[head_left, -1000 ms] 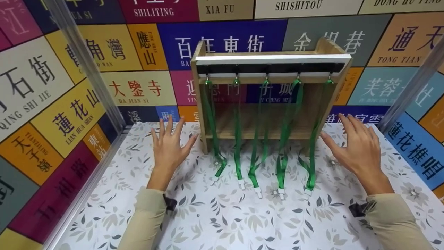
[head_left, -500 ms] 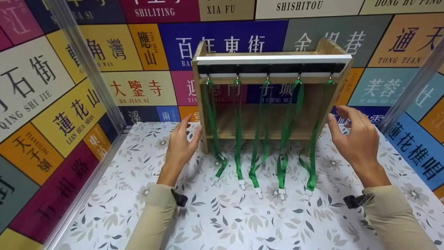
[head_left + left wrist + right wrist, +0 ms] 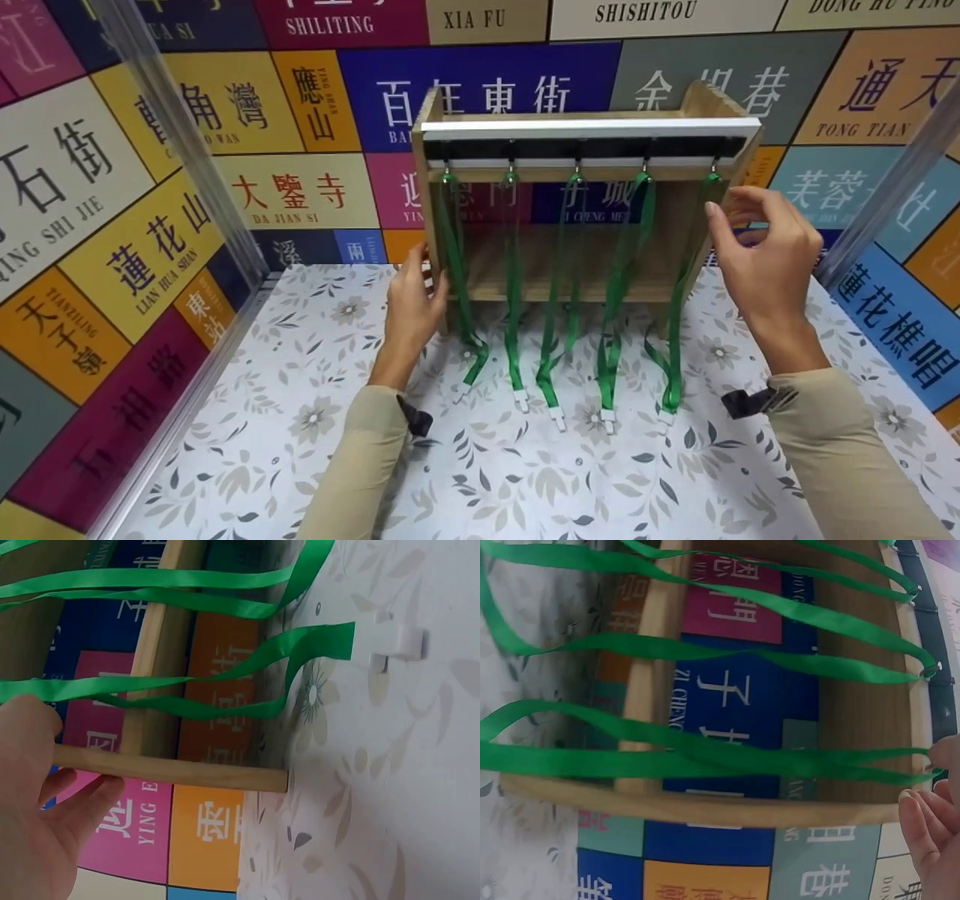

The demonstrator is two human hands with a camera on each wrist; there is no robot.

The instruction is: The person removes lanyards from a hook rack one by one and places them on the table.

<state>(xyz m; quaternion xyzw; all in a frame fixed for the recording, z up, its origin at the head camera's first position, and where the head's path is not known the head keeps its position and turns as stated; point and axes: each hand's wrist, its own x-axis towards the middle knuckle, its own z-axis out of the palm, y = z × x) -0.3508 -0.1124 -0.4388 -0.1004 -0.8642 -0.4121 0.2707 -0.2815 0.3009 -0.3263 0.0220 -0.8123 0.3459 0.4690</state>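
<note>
A wooden rack point(image 3: 487, 294) stands on the table, with a black and white strip point(image 3: 585, 129) across its top front. Several green lanyards point(image 3: 514, 300) hang from small metal hooks on the strip, white plastic clips point(image 3: 608, 420) at their lower ends. My left hand point(image 3: 411, 315) grips the rack's left side panel point(image 3: 172, 769), thumb on one face and fingers on the other. My right hand point(image 3: 772, 270) is at the upper part of the right side panel point(image 3: 705, 802). Its thumb and bent fingers straddle that panel's front edge, close to the rightmost lanyard point(image 3: 570, 759).
A white tablecloth point(image 3: 247, 420) with grey flowers and leaves covers the table. Walls of coloured sign panels point(image 3: 300, 191) rise behind and at both sides. Transparent corner posts point(image 3: 202, 142) stand at left and right.
Both hands have moved inward to the rack's side panels, the right one also rising. Their spread fingers have bent around the panel edges. Rack and lanyards look unmoved.
</note>
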